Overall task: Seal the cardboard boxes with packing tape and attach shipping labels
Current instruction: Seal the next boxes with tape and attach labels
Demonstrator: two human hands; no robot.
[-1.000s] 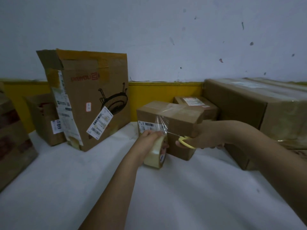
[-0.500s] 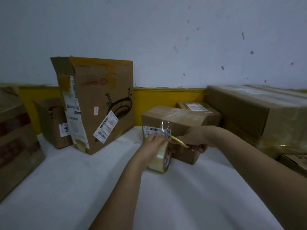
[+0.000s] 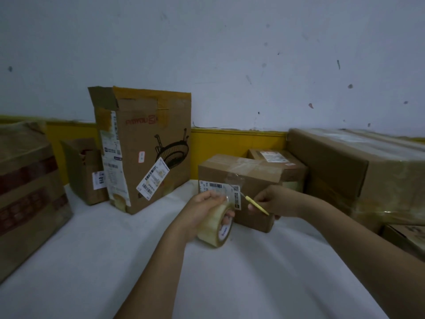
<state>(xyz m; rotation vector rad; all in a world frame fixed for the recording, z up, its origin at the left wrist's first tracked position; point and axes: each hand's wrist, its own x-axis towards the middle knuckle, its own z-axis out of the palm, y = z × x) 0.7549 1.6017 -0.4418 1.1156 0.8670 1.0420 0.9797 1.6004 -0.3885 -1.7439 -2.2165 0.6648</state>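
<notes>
The left hand [image 3: 202,210] grips the roll of clear tape [image 3: 215,226], with the fingers curled through its core and the thumb on the outer face. A strip of tape [image 3: 233,180] runs up from this grip to the front of the small box [image 3: 239,178], just behind the hand, over the white label [image 3: 219,192]. The right hand [image 3: 273,201] holds yellow scissors [image 3: 256,204] just right of the roll, the tip toward the strip; I cannot tell how far the blades are open. The roll looks light and stiff, so the core is a good place to hold. The film is thin and sticky, and I think it must stay tight or it will fold on itself.
</notes>
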